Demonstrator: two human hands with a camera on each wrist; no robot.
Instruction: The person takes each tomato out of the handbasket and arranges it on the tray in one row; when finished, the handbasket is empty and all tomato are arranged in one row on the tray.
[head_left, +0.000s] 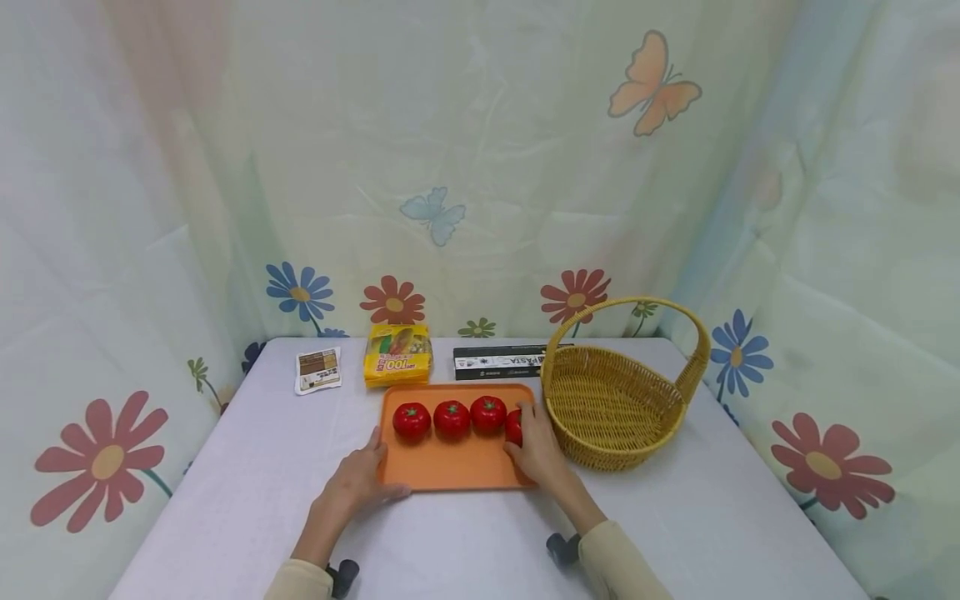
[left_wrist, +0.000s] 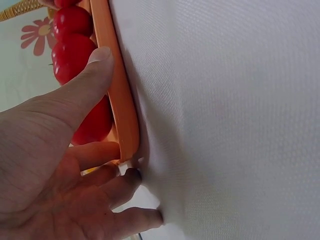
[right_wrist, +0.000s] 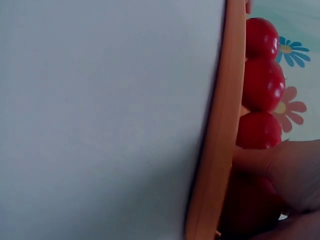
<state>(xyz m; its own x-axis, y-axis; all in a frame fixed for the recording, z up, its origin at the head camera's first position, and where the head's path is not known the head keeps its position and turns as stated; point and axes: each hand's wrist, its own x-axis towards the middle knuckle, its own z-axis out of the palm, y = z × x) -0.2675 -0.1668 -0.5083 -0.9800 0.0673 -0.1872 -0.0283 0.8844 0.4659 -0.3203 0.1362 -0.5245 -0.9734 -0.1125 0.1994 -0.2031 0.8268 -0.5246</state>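
Note:
An orange tray (head_left: 457, 467) lies on the table with a row of red tomatoes, among them one at the left (head_left: 412, 422) and one right of the middle (head_left: 488, 414). My right hand (head_left: 538, 442) holds the rightmost tomato (head_left: 513, 427), which it partly covers. In the right wrist view its thumb (right_wrist: 255, 161) lies across that tomato, inside the tray's rim; the other fingers are mostly hidden. At the tray's front left corner is my left hand (head_left: 358, 479), fingers spread. Its thumb (left_wrist: 95, 70) touches the front rim in the left wrist view, and its forefinger touches the end.
A yellow wicker basket (head_left: 558, 437) with a tall handle stands just right of the tray. Behind the tray are a yellow food packet (head_left: 397, 357) and a black pasta box (head_left: 497, 362). A small white and brown sachet (head_left: 318, 371) lies at the back left.

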